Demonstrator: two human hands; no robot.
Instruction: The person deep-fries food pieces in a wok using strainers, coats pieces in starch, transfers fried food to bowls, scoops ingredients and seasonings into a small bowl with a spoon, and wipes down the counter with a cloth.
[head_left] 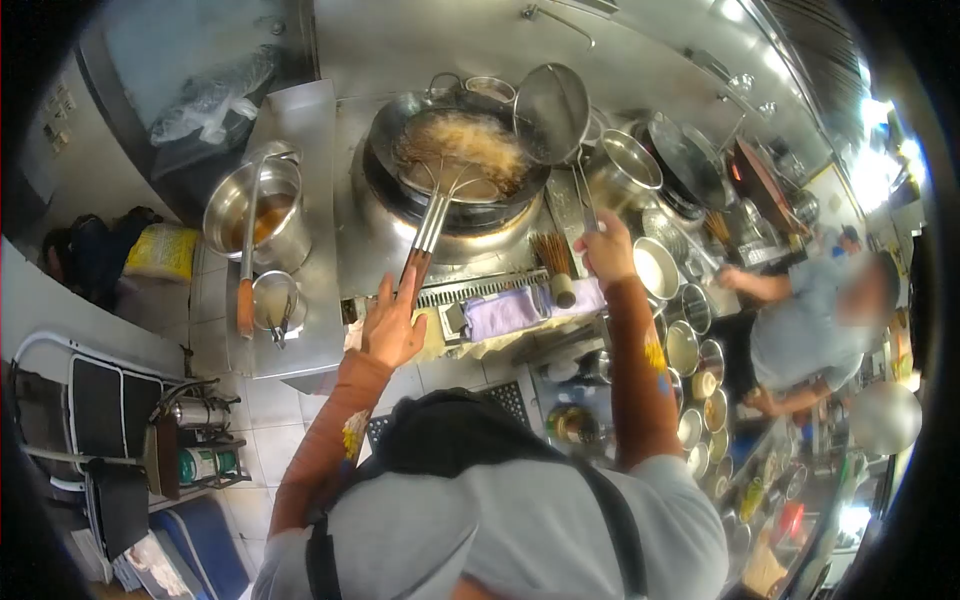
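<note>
My left hand [393, 328] is closed around the wooden handle of a large strainer [430, 225]. Its metal prongs reach into a wok [385, 145], where food [465, 140] bubbles in foaming oil; the foam hides much of the strainer's bowl. Closed on a metal handle, my right hand [608, 252] holds a round fine-mesh skimmer [553, 112] up over the wok's right rim. Just below that hand, a bamboo brush [552, 258] lies beside a folded lilac cloth [500, 310] at the stove's front edge.
At left stand a steel pot [300, 205] of brown liquid, a ladle [250, 230] across it, and a small cup [275, 300]. A second pot [625, 165] stands right of the wok. Several bowls [683, 350] line the right side, near another person [820, 320].
</note>
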